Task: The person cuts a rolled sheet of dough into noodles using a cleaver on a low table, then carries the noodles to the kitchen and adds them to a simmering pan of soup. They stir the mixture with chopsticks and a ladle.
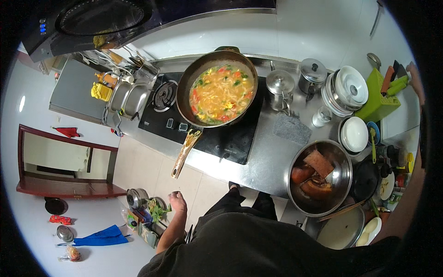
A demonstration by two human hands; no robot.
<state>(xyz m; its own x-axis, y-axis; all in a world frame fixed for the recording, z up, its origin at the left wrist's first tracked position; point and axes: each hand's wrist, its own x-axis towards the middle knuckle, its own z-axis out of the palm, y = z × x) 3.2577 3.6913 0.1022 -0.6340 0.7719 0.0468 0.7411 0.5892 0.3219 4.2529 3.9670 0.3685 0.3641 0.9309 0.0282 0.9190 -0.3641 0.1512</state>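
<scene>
My left hand [178, 201] hangs over the floor below the pan handle, fingers curled, with nothing visible in it. At the far right rim my right hand [414, 80] reaches up beside a green knife holder [377, 90]; it is partly cut off, so whether it grips a handle there is unclear. Dark, orange and green handles [398, 85] stand in that holder. On the black gas hob [221, 147] sits a deep pan [182, 91] of soup [221, 95] with tomato, egg and greens. Its worn handle [186, 152] points towards me over the counter edge.
A steel bowl [341, 173] of browned meat chunks stands front right. Lidded metal pots [279, 83], a grey cloth [292, 128], a glass jar [322, 117] and stacked dishes [351, 86] line the counter. A range hood [193, 8] overhangs the back left. Vegetables [157, 209] lie low at left.
</scene>
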